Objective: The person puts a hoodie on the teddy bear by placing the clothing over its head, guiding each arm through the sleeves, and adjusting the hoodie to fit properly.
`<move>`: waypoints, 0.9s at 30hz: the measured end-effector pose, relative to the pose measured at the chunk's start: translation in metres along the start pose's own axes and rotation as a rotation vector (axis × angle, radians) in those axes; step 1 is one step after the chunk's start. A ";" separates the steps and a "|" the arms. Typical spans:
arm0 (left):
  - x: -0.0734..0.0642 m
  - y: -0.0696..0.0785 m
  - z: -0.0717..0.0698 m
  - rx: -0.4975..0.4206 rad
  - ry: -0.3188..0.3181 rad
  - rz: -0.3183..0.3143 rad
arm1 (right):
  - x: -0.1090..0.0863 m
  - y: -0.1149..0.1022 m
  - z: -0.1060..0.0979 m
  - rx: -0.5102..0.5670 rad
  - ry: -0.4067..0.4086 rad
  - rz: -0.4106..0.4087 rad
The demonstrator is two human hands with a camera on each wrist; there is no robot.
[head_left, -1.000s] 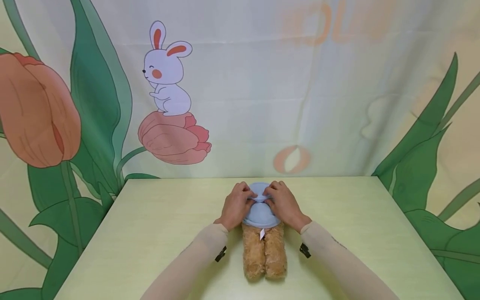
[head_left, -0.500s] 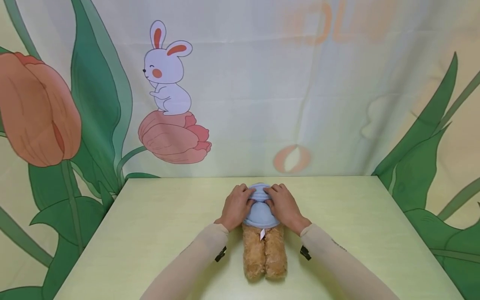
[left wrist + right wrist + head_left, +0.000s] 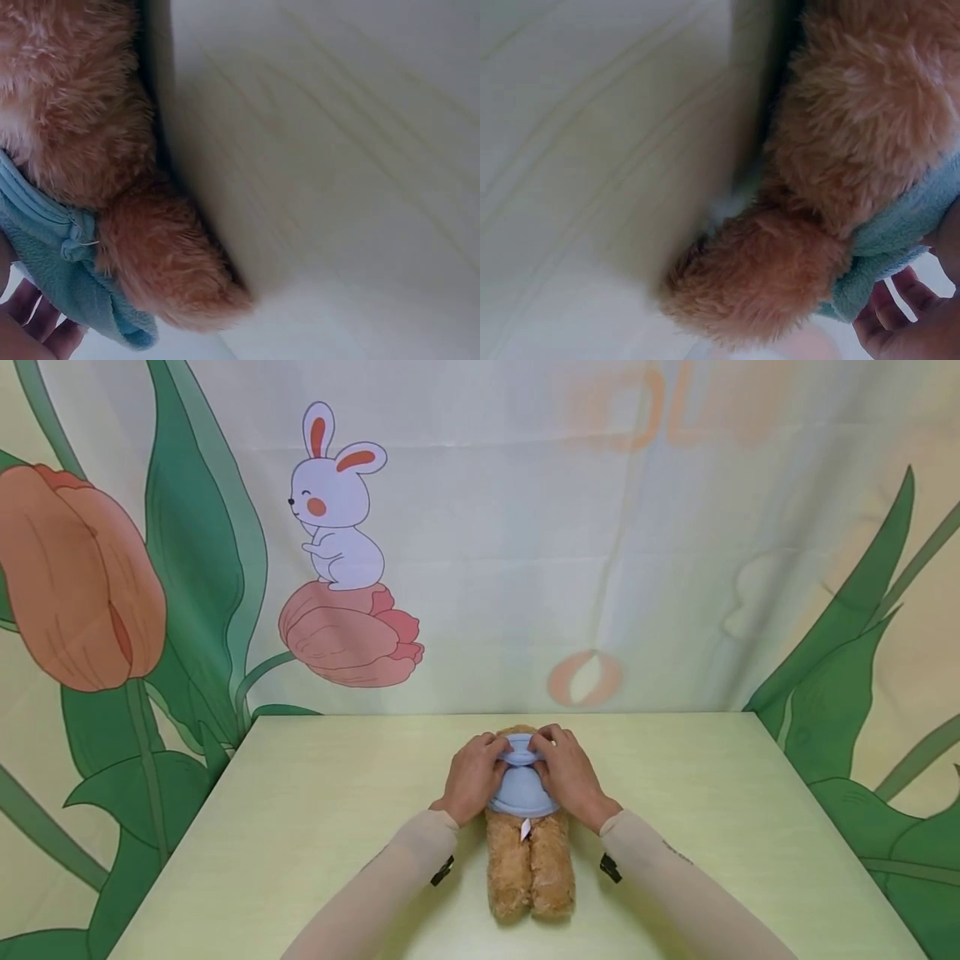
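A brown plush toy (image 3: 551,868) lies on the table with its two legs toward me and a light blue cloth garment (image 3: 522,792) on its upper part. My left hand (image 3: 472,777) pinches the folded upper band of the garment on one side. Opposite it, my right hand (image 3: 573,777) pinches the same band between thumb and fingers. A strip of brown fur shows beyond the band at the far end. In the left wrist view, a furry limb (image 3: 165,259) sticks out beside the blue cloth (image 3: 82,277); the right wrist view has another furry limb (image 3: 757,277).
The pale yellow table (image 3: 322,802) reaches back to a hanging cloth (image 3: 487,543) printed with tulips and a white rabbit. A small white tag (image 3: 525,829) sticks out between the toy's legs. Dark clips (image 3: 611,866) sit at both wrists.
The far part of the blue cloth has come down toward me into a folded band, baring brown fur at the far end. Both hands keep their pinch at nearly the same place.
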State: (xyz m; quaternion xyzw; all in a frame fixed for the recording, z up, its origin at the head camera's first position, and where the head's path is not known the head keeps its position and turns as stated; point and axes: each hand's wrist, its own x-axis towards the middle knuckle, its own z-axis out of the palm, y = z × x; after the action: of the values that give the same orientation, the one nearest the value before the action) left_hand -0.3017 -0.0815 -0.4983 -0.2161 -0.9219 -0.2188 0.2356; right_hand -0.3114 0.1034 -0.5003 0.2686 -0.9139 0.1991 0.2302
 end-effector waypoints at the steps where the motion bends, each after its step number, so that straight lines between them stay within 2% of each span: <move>1: 0.000 0.000 0.000 0.009 0.003 -0.002 | 0.000 0.000 0.000 -0.006 -0.002 0.002; 9: -0.002 0.002 -0.002 0.050 -0.028 -0.063 | -0.002 -0.004 -0.001 -0.022 -0.027 0.035; 14: -0.003 0.003 -0.001 0.056 -0.044 -0.075 | -0.003 -0.005 0.000 -0.043 -0.002 0.012; 17: -0.002 0.004 0.000 0.053 -0.046 -0.075 | -0.003 -0.003 0.001 -0.052 0.006 0.020; 22: -0.001 0.004 0.001 0.064 -0.052 -0.066 | -0.003 -0.003 0.003 -0.041 -0.038 0.066; 27: -0.006 0.004 0.002 0.138 -0.038 -0.051 | -0.005 -0.007 0.002 -0.065 -0.058 0.079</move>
State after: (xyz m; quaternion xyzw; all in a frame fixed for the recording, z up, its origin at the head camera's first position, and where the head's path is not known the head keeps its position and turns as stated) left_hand -0.2956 -0.0786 -0.5016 -0.1797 -0.9443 -0.1567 0.2266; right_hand -0.3038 0.0989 -0.5025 0.2302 -0.9361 0.1702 0.2042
